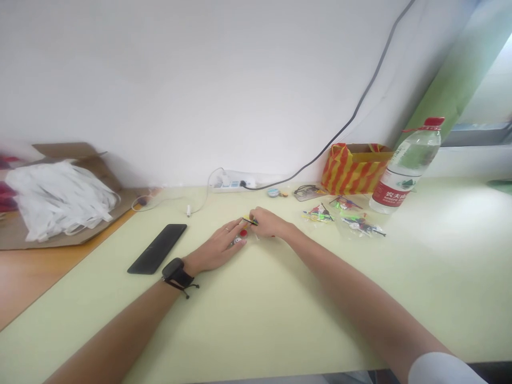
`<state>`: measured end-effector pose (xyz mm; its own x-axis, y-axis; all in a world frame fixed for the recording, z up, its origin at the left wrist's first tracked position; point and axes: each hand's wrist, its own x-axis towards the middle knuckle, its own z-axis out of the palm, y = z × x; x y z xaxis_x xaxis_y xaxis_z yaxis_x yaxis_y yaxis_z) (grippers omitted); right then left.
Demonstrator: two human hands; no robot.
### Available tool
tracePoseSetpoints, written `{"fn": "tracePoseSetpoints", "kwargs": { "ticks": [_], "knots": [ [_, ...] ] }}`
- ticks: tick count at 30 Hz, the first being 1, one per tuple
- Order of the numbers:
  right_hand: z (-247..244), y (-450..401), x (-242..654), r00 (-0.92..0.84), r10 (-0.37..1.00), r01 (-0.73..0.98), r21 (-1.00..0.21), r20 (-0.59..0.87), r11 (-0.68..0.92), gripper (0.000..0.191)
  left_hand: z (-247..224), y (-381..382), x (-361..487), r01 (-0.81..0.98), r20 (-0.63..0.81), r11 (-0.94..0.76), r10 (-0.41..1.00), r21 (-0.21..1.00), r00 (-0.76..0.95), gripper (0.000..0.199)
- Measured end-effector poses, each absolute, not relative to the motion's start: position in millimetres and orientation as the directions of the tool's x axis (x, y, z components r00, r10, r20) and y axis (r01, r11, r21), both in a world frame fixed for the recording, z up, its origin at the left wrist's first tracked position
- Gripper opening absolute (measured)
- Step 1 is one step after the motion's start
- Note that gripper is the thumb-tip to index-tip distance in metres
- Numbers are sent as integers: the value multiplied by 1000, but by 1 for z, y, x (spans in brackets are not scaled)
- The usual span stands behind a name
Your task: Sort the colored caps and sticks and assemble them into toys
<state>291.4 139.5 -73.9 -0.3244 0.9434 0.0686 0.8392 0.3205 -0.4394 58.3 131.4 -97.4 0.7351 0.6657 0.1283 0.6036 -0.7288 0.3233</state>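
Observation:
My left hand (220, 245) lies stretched out on the table, its thumb apart from the fingers. Under and between them show a red round piece (244, 233) and some whitish bits. My right hand (264, 222) is closed, its fingers pinching a small yellow and dark plastic part (250, 220) beside my left fingertips. The part's shape is mostly hidden by the fingers. A speck of red shows beneath my right hand.
Left of my hands lies a black phone (158, 248). Colourful plastic pieces in clear bags (362, 225) lie to the right, near a water bottle (408, 168) and a striped bag (352, 169). A power strip (232, 184) and cardboard with white strips (60, 197) are behind.

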Motion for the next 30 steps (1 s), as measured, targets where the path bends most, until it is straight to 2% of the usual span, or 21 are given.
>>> {"fn": "tracePoseSetpoints", "kwargs": {
  "ticks": [7,12,17,23,27,30],
  "knots": [
    [-72,141,284,-301,954,846,-464,-10,262,12,-99,132,59,630,110,-704,690,327,715,66],
    [-68,144,281,-335,941,790,-555,-38,259,23,-99,133,63,626,149,-694,703,355,696,63],
    [-61,145,294,-334,939,775,-590,-76,228,35,-92,131,62,584,202,-709,688,396,697,62],
    [-63,147,301,-359,926,753,-623,-118,213,29,-90,128,63,573,227,-726,674,380,703,77],
    [-70,150,303,-365,925,749,-623,-105,225,28,-93,127,68,557,273,-745,659,367,701,69],
    [-74,154,306,-346,937,764,-592,-42,256,27,-92,125,70,558,310,-747,661,362,684,62]
  ]
}}
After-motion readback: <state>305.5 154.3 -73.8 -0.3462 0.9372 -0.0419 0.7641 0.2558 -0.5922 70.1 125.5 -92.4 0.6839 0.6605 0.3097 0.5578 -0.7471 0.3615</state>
